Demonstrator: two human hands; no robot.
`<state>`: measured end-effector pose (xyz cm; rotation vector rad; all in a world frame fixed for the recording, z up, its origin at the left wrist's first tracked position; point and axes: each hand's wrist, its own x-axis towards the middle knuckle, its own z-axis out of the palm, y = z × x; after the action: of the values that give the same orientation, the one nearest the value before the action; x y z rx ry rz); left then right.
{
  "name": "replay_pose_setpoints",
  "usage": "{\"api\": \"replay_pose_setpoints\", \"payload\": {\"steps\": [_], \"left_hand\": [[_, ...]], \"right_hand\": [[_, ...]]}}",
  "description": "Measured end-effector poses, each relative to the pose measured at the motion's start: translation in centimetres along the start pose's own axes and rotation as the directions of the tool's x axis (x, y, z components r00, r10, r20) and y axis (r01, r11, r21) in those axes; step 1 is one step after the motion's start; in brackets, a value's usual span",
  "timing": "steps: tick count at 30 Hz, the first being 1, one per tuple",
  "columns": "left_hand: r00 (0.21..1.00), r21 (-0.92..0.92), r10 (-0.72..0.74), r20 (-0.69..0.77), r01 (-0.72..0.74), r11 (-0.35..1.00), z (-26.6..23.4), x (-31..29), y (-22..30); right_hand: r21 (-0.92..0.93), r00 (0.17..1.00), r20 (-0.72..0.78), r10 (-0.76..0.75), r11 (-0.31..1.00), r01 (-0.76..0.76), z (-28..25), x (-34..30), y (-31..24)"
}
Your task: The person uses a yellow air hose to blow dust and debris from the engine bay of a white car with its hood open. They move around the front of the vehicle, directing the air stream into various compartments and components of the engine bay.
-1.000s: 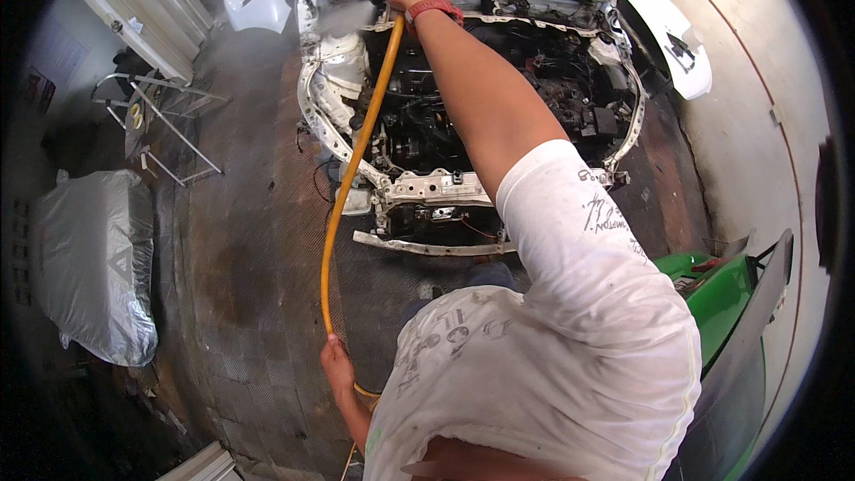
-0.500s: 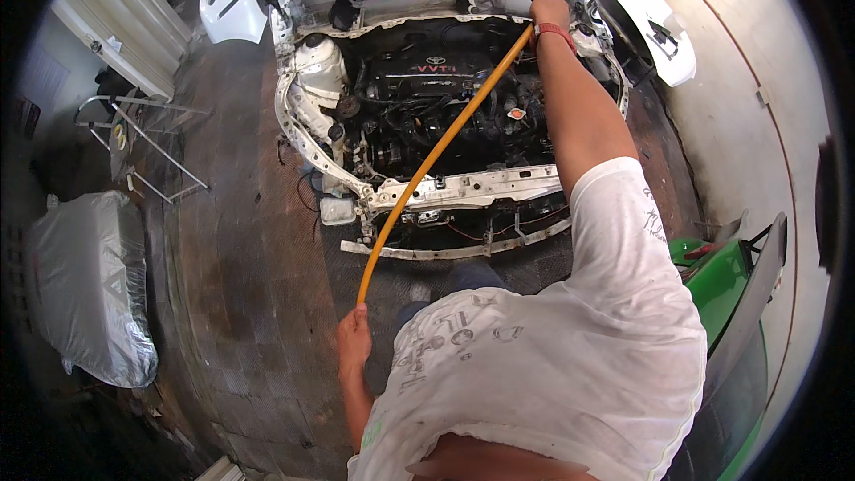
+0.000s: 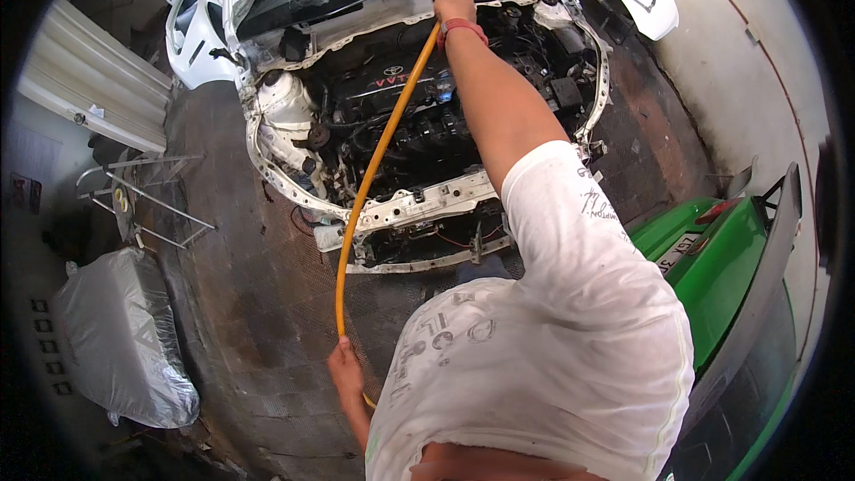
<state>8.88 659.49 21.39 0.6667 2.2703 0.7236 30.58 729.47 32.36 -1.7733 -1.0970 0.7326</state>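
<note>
1. One orange hose (image 3: 392, 122), arching over one exposed engine bay (image 3: 427, 201).
2. Two hands on it: right hand (image 3: 456, 7), fingers curled round the far end; left hand (image 3: 346, 374), fingers wrapped lower down.
3. One red wristband (image 3: 467, 27).
4. One stepladder (image 3: 147, 212), off left.

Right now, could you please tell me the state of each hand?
Left hand: closed around the hose.
Right hand: closed at the hose's upper end; its fingers' exact grip is hidden.
</note>
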Motion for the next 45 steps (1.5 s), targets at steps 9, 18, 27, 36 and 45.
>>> {"api": "replay_pose_setpoints", "payload": {"steps": [9,18,27,36,45], "left_hand": [[0.998,0.017,0.057,0.037,-0.057,0.998,3.8,-0.9,9.2],[0.99,0.073,0.073,0.12,-0.082,0.994,7.2,-1.0,14.2],[0.993,0.127,0.072,0.089,-0.083,0.989,9.2,-0.5,16.1],[0.992,0.073,0.077,0.098,-0.084,0.994,11.9,-0.8,18.8],[0.991,0.044,0.018,0.132,-0.024,0.999,14.2,-0.8,19.1]], "right_hand": [[0.193,0.95,-0.307,0.062,0.981,-0.001,-8.5,5.5,1.5],[0.361,0.89,-0.441,0.117,0.931,0.057,-10.6,11.9,5.5],[0.411,0.896,-0.431,0.105,0.907,0.091,-11.7,14.8,6.5],[0.545,0.871,-0.465,0.162,0.827,0.137,-12.9,19.0,7.3],[0.402,0.785,-0.599,0.158,0.907,0.125,-14.1,22.9,9.5]]}}
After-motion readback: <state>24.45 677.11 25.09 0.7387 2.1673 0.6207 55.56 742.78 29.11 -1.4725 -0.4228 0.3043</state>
